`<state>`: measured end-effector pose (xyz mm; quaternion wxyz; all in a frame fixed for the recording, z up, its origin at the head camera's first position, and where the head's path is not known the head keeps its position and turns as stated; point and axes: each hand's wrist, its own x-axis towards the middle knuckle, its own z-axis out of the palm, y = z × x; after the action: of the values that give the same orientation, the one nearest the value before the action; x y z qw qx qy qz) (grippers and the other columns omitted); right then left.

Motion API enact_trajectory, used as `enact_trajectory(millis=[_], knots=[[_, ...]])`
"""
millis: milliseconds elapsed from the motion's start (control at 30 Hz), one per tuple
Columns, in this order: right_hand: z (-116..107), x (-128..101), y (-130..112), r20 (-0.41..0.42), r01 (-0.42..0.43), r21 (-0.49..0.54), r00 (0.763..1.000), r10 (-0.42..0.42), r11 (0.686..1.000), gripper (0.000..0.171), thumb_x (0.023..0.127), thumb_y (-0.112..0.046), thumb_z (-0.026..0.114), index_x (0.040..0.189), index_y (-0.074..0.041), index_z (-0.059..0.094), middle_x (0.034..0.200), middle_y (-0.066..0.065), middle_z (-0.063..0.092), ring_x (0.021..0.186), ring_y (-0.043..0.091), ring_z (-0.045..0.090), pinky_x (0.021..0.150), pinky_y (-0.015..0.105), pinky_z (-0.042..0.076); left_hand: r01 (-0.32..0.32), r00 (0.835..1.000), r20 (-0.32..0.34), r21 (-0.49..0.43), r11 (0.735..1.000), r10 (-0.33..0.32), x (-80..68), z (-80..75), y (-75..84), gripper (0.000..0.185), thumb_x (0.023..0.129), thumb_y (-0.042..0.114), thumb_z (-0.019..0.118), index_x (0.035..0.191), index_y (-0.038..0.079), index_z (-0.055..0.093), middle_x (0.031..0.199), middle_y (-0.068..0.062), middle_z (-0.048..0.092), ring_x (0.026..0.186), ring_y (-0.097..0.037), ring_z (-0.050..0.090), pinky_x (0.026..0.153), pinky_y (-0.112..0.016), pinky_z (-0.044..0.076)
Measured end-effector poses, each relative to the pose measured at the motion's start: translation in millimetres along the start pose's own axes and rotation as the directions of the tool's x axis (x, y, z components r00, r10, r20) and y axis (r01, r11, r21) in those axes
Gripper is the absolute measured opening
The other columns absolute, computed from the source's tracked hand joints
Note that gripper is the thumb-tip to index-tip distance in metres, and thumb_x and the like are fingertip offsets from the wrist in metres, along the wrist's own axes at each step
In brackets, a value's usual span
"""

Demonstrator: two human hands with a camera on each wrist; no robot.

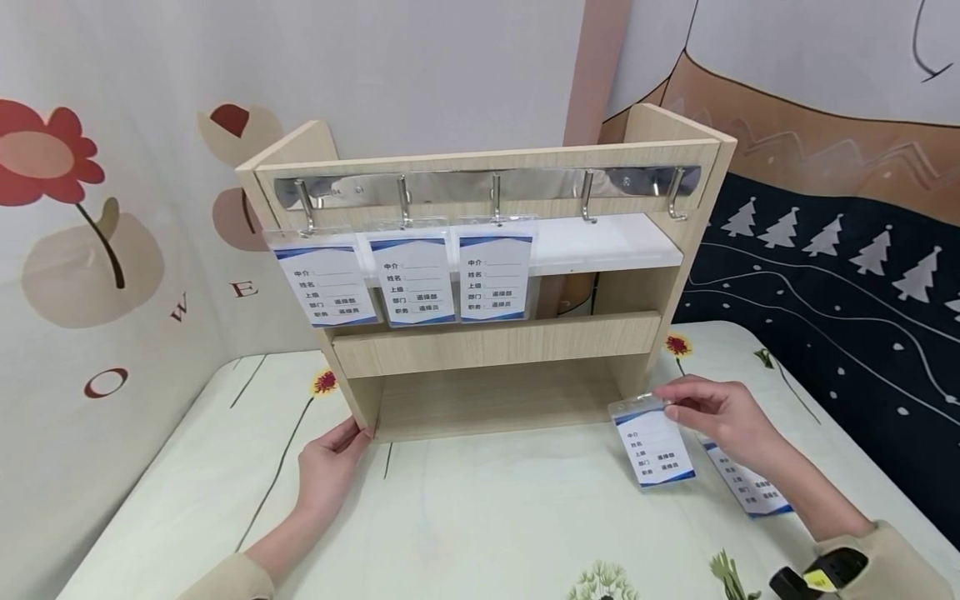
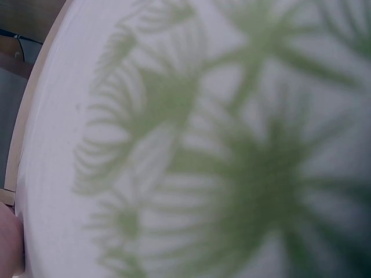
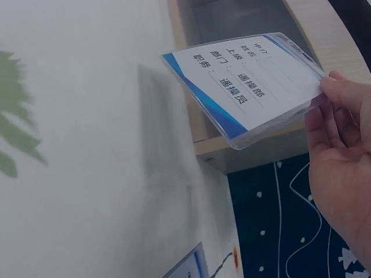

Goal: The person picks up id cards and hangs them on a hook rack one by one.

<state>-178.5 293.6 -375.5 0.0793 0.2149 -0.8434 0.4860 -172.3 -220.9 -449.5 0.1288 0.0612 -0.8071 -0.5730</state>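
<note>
My right hand (image 1: 731, 421) pinches a clear-sleeved name badge (image 1: 656, 446) by its top corner, raised off the table near the rack's lower right. In the right wrist view the badge (image 3: 246, 87) is tilted, its printed face showing. My left hand (image 1: 327, 471) grips the lower left front corner of a pale wooden rack (image 1: 495, 346); only a sliver of it shows in the left wrist view. Three matching badges hang from the rack's left hooks: a left one (image 1: 327, 285), a middle one (image 1: 414, 281) and a right one (image 1: 495, 277).
Two metal hooks, a fourth (image 1: 587, 198) and a fifth (image 1: 675, 196), carry no badge. Another badge (image 1: 750, 483) lies on the table (image 1: 480, 517), partly under my right forearm. A white shelf board (image 1: 600, 242) sits behind the hooks. Printed curtains (image 1: 450, 75) stand behind.
</note>
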Motion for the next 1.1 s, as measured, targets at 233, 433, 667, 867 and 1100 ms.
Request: enact_trajectory(millis=[233, 433, 667, 867, 1100], knots=[[2, 7, -14, -0.015, 0.091, 0.041, 0.996, -0.091, 0.995, 0.023, 0.093, 0.01, 0.068, 0.115, 0.006, 0.072, 0.111, -0.009, 0.07, 0.093, 0.008, 0.065, 0.075, 0.018, 0.056, -0.002, 1.0, 0.009, 0.001, 1.0, 0.002, -0.3, -1.1, -1.1, 0.04, 0.101, 0.006, 0.065, 0.137, -0.008, 0.059, 0.131, -0.025, 0.063, 0.095, 0.012, 0.061, 0.081, -0.01, 0.052], [0, 17, -34, -0.073, 0.156, 0.077, 0.986, -0.151, 0.985, 0.027, 0.09, 0.016, 0.067, 0.113, 0.005, 0.074, 0.108, -0.008, 0.072, 0.086, 0.009, 0.064, 0.071, 0.018, 0.056, -0.002, 1.0, 0.012, -0.001, 1.0, 0.002, 0.0, -1.6, -1.3, 0.04, 0.101, 0.006, 0.066, 0.138, -0.007, 0.059, 0.132, -0.025, 0.062, 0.097, 0.01, 0.061, 0.081, -0.011, 0.052], [-3, 30, -53, -0.144, 0.241, 0.194, 0.966, -0.215, 0.951, 0.035, 0.085, 0.025, 0.064, 0.109, 0.002, 0.076, 0.103, -0.001, 0.072, 0.083, 0.01, 0.063, 0.068, 0.016, 0.055, 0.006, 1.0, 0.011, 0.007, 1.0, -0.006, 0.2, -1.8, -1.1, 0.04, 0.101, 0.006, 0.066, 0.138, -0.007, 0.059, 0.132, -0.025, 0.062, 0.105, -0.003, 0.064, 0.082, -0.011, 0.052], [-5, 40, -68, -0.205, 0.311, 0.291, 0.944, -0.259, 0.904, 0.036, 0.082, 0.031, 0.062, 0.105, 0.008, 0.076, 0.101, 0.005, 0.073, 0.087, 0.013, 0.064, 0.073, 0.016, 0.056, 0.011, 1.0, 0.009, 0.015, 1.0, -0.011, 0.1, -2.1, -0.5, 0.039, 0.101, 0.006, 0.065, 0.138, -0.007, 0.059, 0.132, -0.024, 0.063, 0.11, -0.014, 0.065, 0.081, -0.011, 0.052], [-5, 46, -83, -0.271, 0.306, 0.265, 0.934, -0.234, 0.914, 0.036, 0.082, 0.03, 0.063, 0.105, 0.006, 0.077, 0.101, 0.003, 0.074, 0.086, 0.012, 0.065, 0.072, 0.016, 0.056, 0.015, 1.0, 0.012, 0.009, 1.0, -0.015, -0.7, -2.0, 0.7, 0.04, 0.101, 0.006, 0.065, 0.138, -0.006, 0.059, 0.134, -0.023, 0.062, 0.116, -0.022, 0.063, 0.082, -0.011, 0.052]])
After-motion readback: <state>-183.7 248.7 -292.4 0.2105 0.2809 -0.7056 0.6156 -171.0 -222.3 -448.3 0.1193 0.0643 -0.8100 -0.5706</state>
